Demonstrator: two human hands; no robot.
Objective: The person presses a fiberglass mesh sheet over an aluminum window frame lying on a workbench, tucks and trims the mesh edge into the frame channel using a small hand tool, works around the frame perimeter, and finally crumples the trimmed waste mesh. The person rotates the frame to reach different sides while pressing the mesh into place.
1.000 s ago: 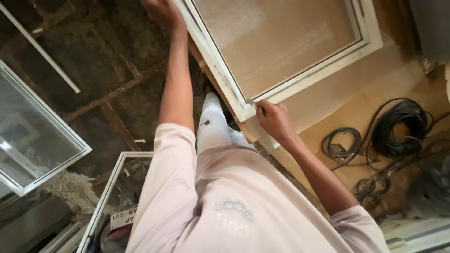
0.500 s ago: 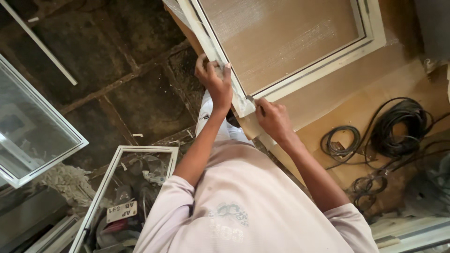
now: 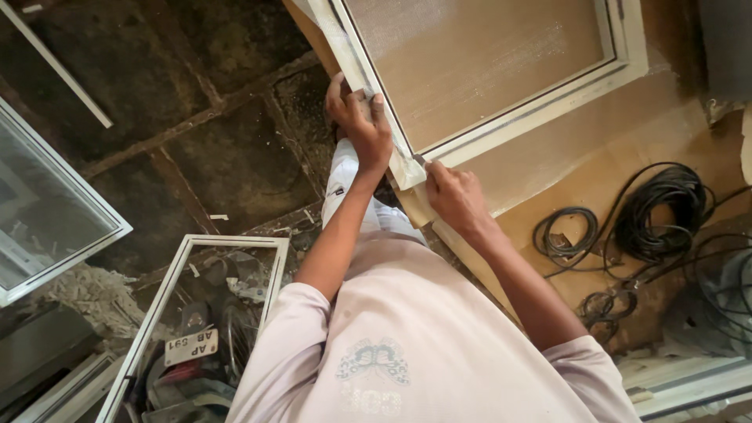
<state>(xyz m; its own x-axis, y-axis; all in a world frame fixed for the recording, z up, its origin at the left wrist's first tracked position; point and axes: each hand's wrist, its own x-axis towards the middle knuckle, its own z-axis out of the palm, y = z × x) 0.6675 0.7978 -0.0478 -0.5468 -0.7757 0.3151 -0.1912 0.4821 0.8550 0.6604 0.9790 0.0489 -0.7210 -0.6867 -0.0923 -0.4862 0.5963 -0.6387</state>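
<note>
A white window frame with a mesh screen (image 3: 486,133) lies on a tan workbench (image 3: 564,188). My left hand (image 3: 360,125) is closed over the frame's left rail, just above its near corner. My right hand (image 3: 454,196) rests at that corner (image 3: 407,168), with its fingertips pinched on the frame's edge. Both arms reach out from my pale pink shirt (image 3: 415,345). I cannot tell whether the right fingers also hold a small tool.
Coils of black cable (image 3: 650,211) lie on the bench to the right. A glazed white frame (image 3: 55,211) leans at the left. Another white frame (image 3: 157,313) lies over clutter on the dark stone floor (image 3: 227,133). A thin white strip (image 3: 63,74) lies at the top left.
My left hand came down from far up the frame's rail to a spot beside the near corner and closed on it. My right hand stayed at the corner.
</note>
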